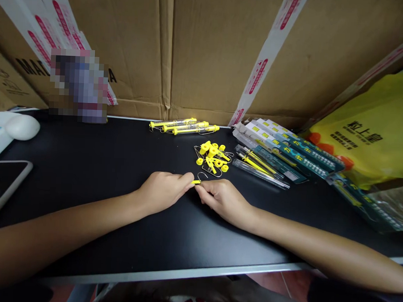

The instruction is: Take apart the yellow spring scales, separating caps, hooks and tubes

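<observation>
My left hand (164,191) is closed, thumb and fingers pinching a small yellow plastic piece (195,182). A thin metal hook (202,175) rises at the end of this piece, between my two hands. My right hand (228,201) is closed too, its fingertips pinched at the hook end; exactly what they grip is partly hidden. Just beyond my hands lies a loose pile of yellow plastic caps and hook pieces (211,162) with wire hooks. Clear tubes with yellow rods (259,164) lie to the right of the pile. Several spring scales (189,127) with yellow ends rest farther back.
Printed green and white boxes (288,146) are stacked at the right, beside a yellow plastic bag (365,131). A phone (6,182) and a white rounded device (20,126) are at the left. Large taped cardboard boxes (205,53) wall off the back of the black table (117,236).
</observation>
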Motion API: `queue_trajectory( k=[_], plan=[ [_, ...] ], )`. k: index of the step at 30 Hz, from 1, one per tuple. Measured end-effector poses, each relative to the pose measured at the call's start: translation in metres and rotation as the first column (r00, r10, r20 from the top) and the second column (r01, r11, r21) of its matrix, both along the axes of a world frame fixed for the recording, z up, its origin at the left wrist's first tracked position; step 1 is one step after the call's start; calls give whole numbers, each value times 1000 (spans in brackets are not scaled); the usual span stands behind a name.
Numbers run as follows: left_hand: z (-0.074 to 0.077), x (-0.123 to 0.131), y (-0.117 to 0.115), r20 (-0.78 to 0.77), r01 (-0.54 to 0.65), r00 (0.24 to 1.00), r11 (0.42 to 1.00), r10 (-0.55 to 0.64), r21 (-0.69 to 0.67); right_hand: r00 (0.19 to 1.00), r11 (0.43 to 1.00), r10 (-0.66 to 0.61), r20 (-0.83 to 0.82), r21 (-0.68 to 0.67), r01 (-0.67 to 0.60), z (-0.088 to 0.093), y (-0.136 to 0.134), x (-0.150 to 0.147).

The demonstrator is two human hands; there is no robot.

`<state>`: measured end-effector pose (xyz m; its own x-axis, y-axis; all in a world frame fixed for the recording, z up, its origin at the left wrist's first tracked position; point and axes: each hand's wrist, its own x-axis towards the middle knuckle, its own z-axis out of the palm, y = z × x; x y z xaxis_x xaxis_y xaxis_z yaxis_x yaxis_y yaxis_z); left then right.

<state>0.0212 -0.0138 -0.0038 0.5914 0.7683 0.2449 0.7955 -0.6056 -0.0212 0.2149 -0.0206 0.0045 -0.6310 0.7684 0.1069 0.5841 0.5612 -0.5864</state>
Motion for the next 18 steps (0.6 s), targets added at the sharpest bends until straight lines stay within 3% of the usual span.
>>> queue_trajectory(
  k=[3, 5, 7, 9, 14, 18],
  plan=[
    [5, -7, 10, 46, -200, 978, 979, 202, -45, 985, 989, 120, 128, 72, -130, 0, -12, -2],
    [6, -12, 15, 54, -242, 968, 969, 245, -55, 979, 981, 190, 76, 14, -191, 1, -16, -2],
    [5, -13, 16, 44, -206, 977, 978, 208, -45, 990, 984, 117, -81, -123, -126, 2, -11, 0],
    [3, -12, 15, 58, -166, 984, 986, 167, -20, 981, 981, -45, -187, -192, 9, 3, 1, 4],
    [1, -9, 11, 109, -120, 987, 992, 117, 22, 966, 984, -177, -189, -30, 175, 7, 35, 18],
    [3, -9, 11, 164, -78, 984, 996, 72, 32, 964, 960, -243, -112, 114, 255, 9, 44, 24]
  ],
)
